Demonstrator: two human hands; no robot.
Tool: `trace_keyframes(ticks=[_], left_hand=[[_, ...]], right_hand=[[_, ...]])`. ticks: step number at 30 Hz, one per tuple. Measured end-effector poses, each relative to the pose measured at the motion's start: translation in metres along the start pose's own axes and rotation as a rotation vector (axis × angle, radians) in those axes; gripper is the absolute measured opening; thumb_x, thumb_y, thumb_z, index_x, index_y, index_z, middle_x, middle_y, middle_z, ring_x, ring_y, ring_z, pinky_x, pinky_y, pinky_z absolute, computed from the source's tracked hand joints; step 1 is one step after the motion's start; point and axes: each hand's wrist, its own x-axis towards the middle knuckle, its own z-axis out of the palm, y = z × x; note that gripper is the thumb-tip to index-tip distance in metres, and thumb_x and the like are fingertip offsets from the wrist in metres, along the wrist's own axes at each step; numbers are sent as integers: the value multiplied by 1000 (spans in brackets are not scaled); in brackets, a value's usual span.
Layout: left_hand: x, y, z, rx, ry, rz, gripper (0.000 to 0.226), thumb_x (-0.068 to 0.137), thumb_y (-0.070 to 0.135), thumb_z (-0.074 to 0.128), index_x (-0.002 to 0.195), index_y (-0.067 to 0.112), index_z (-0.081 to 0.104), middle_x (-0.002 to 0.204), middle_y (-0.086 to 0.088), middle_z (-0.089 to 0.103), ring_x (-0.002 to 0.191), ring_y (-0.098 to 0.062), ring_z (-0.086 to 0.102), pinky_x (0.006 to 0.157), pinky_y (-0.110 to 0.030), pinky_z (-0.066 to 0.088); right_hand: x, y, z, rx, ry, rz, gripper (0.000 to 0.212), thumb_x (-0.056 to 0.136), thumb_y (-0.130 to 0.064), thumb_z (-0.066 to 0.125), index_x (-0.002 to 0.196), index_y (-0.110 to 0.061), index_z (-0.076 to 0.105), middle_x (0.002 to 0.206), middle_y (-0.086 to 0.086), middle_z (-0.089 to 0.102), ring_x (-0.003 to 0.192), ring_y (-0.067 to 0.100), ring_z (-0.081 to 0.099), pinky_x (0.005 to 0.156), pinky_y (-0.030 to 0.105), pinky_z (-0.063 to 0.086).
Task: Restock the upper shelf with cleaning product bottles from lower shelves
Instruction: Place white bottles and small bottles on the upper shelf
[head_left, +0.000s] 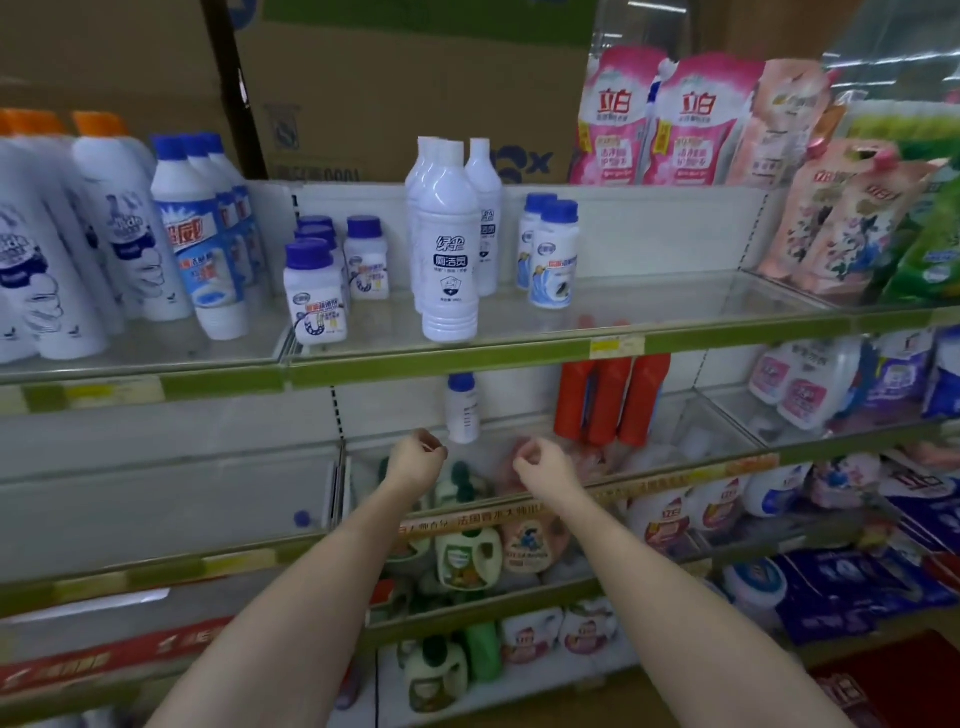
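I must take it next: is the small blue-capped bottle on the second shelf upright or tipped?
Upright. The small blue-capped bottle stands alone on its base, cap on top.

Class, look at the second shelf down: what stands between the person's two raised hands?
In the head view, a small white bottle with a blue cap stands just behind the gap between the left hand and the right hand.

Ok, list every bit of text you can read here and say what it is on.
"立白": pink refill pouches on the upper shelf.
"立白": white jug low on the right.
"绿伞": tall white bottle at the front.
"威": white and blue bottle at left.
Yellow price tag, banner strip, small bottles: too blurred.
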Motion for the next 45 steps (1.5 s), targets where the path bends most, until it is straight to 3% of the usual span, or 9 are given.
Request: trace_keyframes(ticks=[7,12,18,26,30,33,37,41,45], left_hand=[[24,1,14,47,-19,5,18,98,21,60,114,13,60,110,-6,64,95,-20,59,83,-32,47],[61,3,27,81,-1,-61,22,99,24,58,118,14,57,112,-6,62,85,-22,57,88,-43,54],[105,-1,52,90,35,-156,25,98,23,57,121,13,55,113,-9,62,77,-21,55,70,-33,47],[160,-20,87,-26,100,-177,56,92,20,67,141,9,42,142,-11,50,120,-32,54,103,-48,49],[178,-16,94,-173,85,-202,79,90,15,71,154,12,25,157,-5,33,117,-26,51,93,-41,51],[186,-15,103,-304,43,-244,89,89,5,71,157,15,14,161,-4,28,135,-29,42,89,-39,45],[196,-15,111,-377,52,-294,88,90,-1,68,158,15,15,158,-4,33,134,-30,43,89,-38,43],[199,-13,111,-289,47,-286,69,93,-5,57,153,15,31,150,-8,42,116,-26,50,92,-38,47],[194,-13,112,-256,3,-258,62,88,-7,54,146,9,40,143,-8,49,113,-26,52,87,-36,47]], right_hand=[[32,12,36,135,-59,74,11,96,-19,64,105,-22,57,102,-3,63,101,18,61,87,31,48],[78,20,53,192,-86,139,23,97,-19,61,120,-16,60,118,3,65,113,22,61,101,37,47],[124,42,62,309,-117,142,26,97,-11,61,123,-14,59,111,-1,61,107,16,56,98,32,44],[177,69,70,381,-209,173,35,98,-15,61,131,-18,53,122,-2,60,109,15,55,99,33,44],[196,71,83,367,-237,147,39,96,-15,62,133,-20,53,133,-1,60,118,20,57,105,41,46],[203,65,87,367,-290,125,50,94,-9,61,142,-18,48,140,4,57,124,24,55,104,39,46],[216,52,82,269,-376,81,63,90,-17,69,146,-23,41,138,4,54,124,25,53,99,39,45],[226,54,85,246,-399,99,64,93,-14,60,150,-29,35,144,1,50,128,25,49,104,44,42],[232,60,92,289,-351,96,51,91,-17,65,139,-24,48,135,-2,59,120,21,56,102,42,45]])
